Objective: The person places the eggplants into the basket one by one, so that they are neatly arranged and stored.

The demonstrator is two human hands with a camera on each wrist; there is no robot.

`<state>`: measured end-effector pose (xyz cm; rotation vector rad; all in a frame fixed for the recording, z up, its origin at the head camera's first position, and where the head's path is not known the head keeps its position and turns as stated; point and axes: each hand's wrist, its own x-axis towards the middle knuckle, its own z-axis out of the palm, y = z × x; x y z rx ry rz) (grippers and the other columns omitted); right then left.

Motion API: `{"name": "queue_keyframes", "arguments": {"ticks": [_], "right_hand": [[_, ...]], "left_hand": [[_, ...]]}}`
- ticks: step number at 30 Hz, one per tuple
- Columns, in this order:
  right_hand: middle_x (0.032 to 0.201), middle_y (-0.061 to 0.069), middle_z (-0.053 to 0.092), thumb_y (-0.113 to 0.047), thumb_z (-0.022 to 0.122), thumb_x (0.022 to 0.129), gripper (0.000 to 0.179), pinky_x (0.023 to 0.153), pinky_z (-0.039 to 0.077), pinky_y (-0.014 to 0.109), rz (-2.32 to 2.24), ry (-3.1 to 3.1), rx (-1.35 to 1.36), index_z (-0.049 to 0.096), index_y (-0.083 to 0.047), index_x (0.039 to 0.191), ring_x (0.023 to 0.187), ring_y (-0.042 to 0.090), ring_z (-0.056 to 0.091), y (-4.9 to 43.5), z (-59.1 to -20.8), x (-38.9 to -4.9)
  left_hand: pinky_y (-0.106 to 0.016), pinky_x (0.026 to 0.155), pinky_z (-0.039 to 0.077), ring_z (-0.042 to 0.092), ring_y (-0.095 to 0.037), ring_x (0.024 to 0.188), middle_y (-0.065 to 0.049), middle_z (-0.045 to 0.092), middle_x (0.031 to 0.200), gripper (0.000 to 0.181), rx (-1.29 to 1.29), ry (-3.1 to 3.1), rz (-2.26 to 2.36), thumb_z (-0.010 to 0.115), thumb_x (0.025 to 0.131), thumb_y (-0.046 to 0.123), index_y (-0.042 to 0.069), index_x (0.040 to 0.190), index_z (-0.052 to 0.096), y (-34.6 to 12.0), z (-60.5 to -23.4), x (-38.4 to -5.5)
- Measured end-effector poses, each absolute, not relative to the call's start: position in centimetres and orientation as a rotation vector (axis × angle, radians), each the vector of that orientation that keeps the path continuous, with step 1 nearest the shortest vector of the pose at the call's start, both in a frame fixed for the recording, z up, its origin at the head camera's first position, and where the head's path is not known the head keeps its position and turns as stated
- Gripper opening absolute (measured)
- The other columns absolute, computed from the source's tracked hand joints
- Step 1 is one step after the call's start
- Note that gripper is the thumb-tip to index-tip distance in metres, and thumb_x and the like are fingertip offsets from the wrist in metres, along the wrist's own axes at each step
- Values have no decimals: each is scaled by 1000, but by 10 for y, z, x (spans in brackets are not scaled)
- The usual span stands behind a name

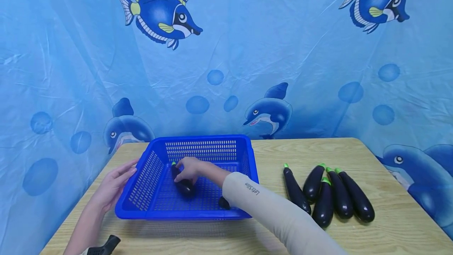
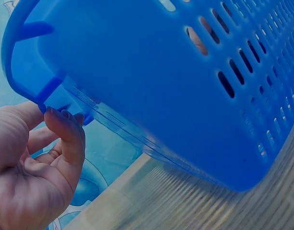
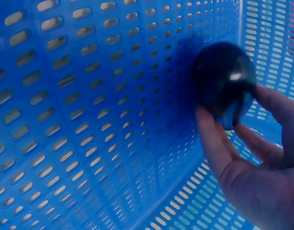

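A blue plastic basket (image 1: 198, 211) with slotted walls stands on the wooden table. My right hand (image 1: 191, 169) reaches inside and grips a dark purple eggplant (image 1: 184, 189) near the basket's left side. In the right wrist view, thumb and fingers close around this eggplant (image 3: 223, 76), its rounded end facing the camera. At the left wall, my left hand (image 1: 115, 184) holds the basket's rim; the left wrist view shows its curled fingers (image 2: 65, 132) at the rim. The dark end of another eggplant (image 1: 223, 203) shows inside the basket, the rest hidden behind the right sleeve.
Several eggplants (image 1: 342, 198) with green stems lie grouped on the table (image 1: 276, 150), right of the basket. The right forearm, in a white sleeve (image 1: 272, 204), crosses over the basket's right front corner. Behind the table hangs a blue sheet (image 1: 226, 50) printed with sea animals.
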<state>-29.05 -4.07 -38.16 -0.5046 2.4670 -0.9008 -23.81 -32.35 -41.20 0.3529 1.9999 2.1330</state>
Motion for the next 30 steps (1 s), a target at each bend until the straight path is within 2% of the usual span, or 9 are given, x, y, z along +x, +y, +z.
{"name": "queue_keyframes", "arguments": {"ticks": [4,8,12,18,25,30], "right_hand": [[124,20,67,-15,82,94,58,62,64,34,-900,2480,-468,61,-10,147,77,26,74,-41,-381,-290],[119,23,70,-12,80,94,57,65,65,38,-994,2424,-425,60,-6,147,82,33,77,-43,-380,-287],[125,26,69,-9,78,96,54,68,66,41,-1087,2362,-421,59,-1,146,90,40,78,-46,-380,-282],[141,32,60,-5,75,97,57,75,66,44,-1175,2308,-401,51,6,149,97,46,76,-54,-377,-275],[136,36,60,0,74,96,60,78,65,45,-1277,2263,-355,47,10,149,100,48,75,-64,-380,-272],[149,35,50,8,71,94,66,84,64,45,-1416,2135,-329,40,14,152,107,52,72,-69,-386,-273]], "left_hand": [[-29,85,62,74,-11,107,10,74,123,34,354,2027,2121,44,115,17,36,137,63,-323,-411,-238],[-29,86,62,73,-10,107,9,74,122,34,358,2049,2109,44,115,17,35,138,62,-323,-412,-237],[-29,86,62,73,-10,107,10,74,122,34,350,2043,2114,44,115,17,36,137,62,-323,-412,-237],[-30,84,63,74,-11,106,9,75,123,34,337,1996,2135,44,115,17,37,135,63,-322,-412,-238],[-29,85,63,74,-11,106,10,74,122,32,309,2004,2131,45,115,19,38,134,63,-321,-411,-237],[-31,86,63,74,-12,106,9,74,123,32,310,1985,2126,44,115,19,36,136,62,-320,-410,-237]]}}
